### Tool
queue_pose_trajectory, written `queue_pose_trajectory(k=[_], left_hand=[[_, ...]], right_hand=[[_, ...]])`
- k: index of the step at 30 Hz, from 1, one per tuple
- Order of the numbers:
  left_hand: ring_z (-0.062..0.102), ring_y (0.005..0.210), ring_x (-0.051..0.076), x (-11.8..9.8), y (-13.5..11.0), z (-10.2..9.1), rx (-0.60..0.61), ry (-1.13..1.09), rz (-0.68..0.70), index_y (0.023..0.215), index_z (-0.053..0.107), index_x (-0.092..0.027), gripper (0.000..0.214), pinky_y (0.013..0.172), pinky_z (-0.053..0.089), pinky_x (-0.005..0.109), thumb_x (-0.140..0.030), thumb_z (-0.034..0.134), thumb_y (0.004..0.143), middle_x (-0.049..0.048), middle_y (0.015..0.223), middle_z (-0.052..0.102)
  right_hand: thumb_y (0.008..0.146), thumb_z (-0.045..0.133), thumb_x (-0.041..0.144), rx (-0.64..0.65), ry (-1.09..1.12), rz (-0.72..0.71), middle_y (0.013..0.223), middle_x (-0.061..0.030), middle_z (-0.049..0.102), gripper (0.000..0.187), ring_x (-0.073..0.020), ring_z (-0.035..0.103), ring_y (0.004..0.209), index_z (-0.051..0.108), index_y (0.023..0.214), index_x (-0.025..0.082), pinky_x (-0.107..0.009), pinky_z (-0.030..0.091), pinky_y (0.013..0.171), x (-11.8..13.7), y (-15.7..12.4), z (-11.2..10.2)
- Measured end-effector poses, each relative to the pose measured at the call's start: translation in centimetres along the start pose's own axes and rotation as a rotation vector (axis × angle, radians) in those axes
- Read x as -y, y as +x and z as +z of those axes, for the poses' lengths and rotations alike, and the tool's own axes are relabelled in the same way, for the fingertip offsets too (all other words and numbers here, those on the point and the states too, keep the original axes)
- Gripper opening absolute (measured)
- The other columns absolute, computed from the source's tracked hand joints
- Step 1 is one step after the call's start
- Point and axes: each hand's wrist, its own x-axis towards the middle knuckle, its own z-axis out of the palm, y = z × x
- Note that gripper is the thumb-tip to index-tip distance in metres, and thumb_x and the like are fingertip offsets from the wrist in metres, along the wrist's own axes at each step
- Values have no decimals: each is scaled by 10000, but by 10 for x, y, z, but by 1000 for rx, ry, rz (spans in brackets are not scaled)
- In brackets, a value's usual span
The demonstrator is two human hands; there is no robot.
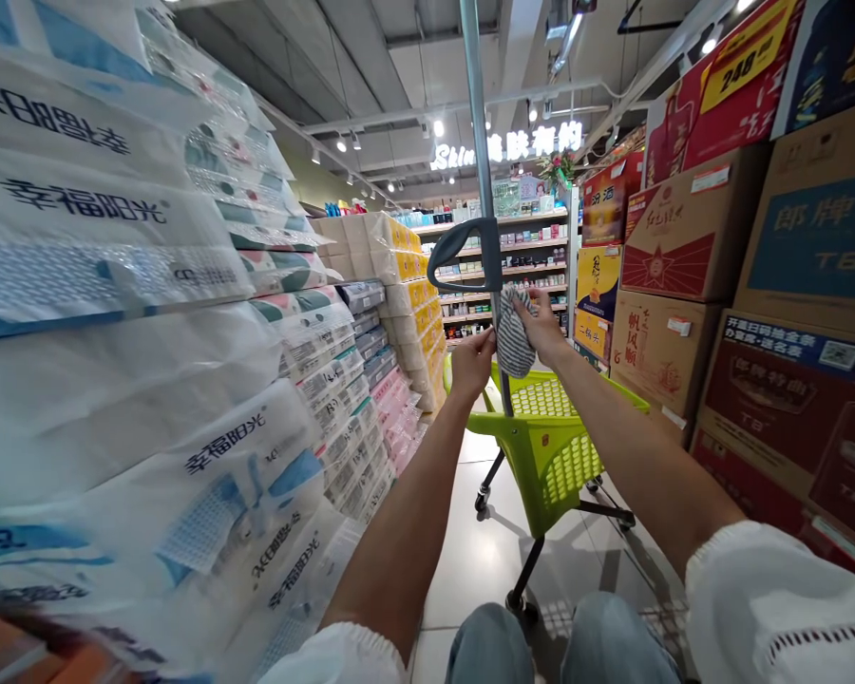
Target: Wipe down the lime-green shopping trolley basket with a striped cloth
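A grey-and-white striped cloth (517, 337) is held against a slim metal pole (479, 123) by my right hand (540, 328), its fingers closed on the cloth's upper right side. My left hand (473, 363) is closed in a pinch at the left side of the pole, level with the cloth; its fingertips are partly hidden. Just above both hands, a dark grey loop handle (463, 256) juts left from the pole. The pole's lower end meets the rim of a lime-green shopping cart (534, 456) with perforated walls and dark wheeled legs.
Plastic-wrapped tissue packs (114, 247) are piled high close on my left, with yellow-and-white packs (403, 285) beyond. Cardboard drink cartons (674, 228) line the right side. Stocked shelves (534, 242) stand ahead across the tiled floor (463, 570). My knees (491, 646) are below.
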Motion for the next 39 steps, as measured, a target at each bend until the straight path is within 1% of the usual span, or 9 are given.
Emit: queue_pose_trajectory(k=[5, 9, 12, 18, 22, 27, 31, 36, 39], left_hand=[[637, 901, 168, 1, -6, 2, -74, -10, 7, 1041, 719, -196, 247, 837, 484, 280, -218, 572, 844, 34, 943, 724], [625, 915, 165, -4, -10, -2, -53, -19, 55, 979, 741, -195, 227, 863, 478, 284, -167, 575, 827, 46, 947, 722], [622, 917, 161, -5, -12, -4, -29, -56, 59, 998, 734, -206, 231, 860, 477, 279, -180, 591, 818, 33, 993, 717], [635, 872, 155, -4, -12, 0, -35, -53, 28, 1014, 727, -214, 252, 797, 477, 247, -183, 547, 840, 0, 974, 726], [638, 810, 150, 2, -21, 5, -25, -60, -8, 1022, 718, -182, 247, 726, 479, 235, -240, 544, 857, 25, 940, 728], [611, 727, 150, 27, -55, 4, 88, 268, -65, 928, 737, -202, 222, 663, 438, 233, -291, 543, 865, 35, 838, 721], [592, 708, 147, 44, -71, -3, 272, 393, 85, 854, 723, -199, 252, 644, 408, 229, -299, 493, 889, 34, 784, 693], [575, 706, 133, 52, -74, -3, 316, 230, 166, 802, 654, -172, 274, 654, 426, 224, -236, 407, 903, 13, 750, 648], [562, 709, 130, 55, -75, 0, 308, 212, 168, 776, 619, -162, 247, 670, 434, 228, -192, 399, 883, 14, 744, 626]], right_hand=[[809, 446, 669, 183, -28, -62, 1014, -32, 638, 515, -187, 571, 988, 636, 969, 218, -318, 454, 885, 16, 4, 8], [725, 649, 564, 273, -10, -138, 1221, -30, 588, 529, -193, 546, 1099, 610, 1148, 248, -318, 437, 951, 19, -6, 2], [684, 700, 526, 285, 17, -122, 1126, -35, 645, 603, -188, 601, 974, 584, 1196, 231, -310, 486, 842, 23, 0, 3], [728, 631, 590, 346, -46, -115, 903, -32, 689, 494, -176, 620, 803, 642, 1012, 186, -282, 478, 695, 25, 5, 3], [715, 656, 577, 411, -140, -103, 940, -43, 682, 479, -189, 612, 855, 650, 982, 179, -296, 471, 749, 11, -13, -5], [723, 635, 590, 497, -196, 74, 901, -38, 688, 473, -184, 613, 796, 647, 979, 192, -298, 479, 704, -35, -63, -17], [711, 658, 558, 455, -220, 63, 886, -28, 689, 442, -187, 615, 786, 647, 964, 196, -305, 473, 706, -36, -69, -15], [742, 621, 572, 168, -190, -160, 977, -39, 675, 489, -203, 615, 856, 614, 1062, 202, -324, 466, 745, 27, -17, 5], [755, 599, 594, 133, -221, -223, 965, -48, 674, 497, -209, 612, 872, 620, 1045, 191, -321, 456, 759, 41, -7, 13]])
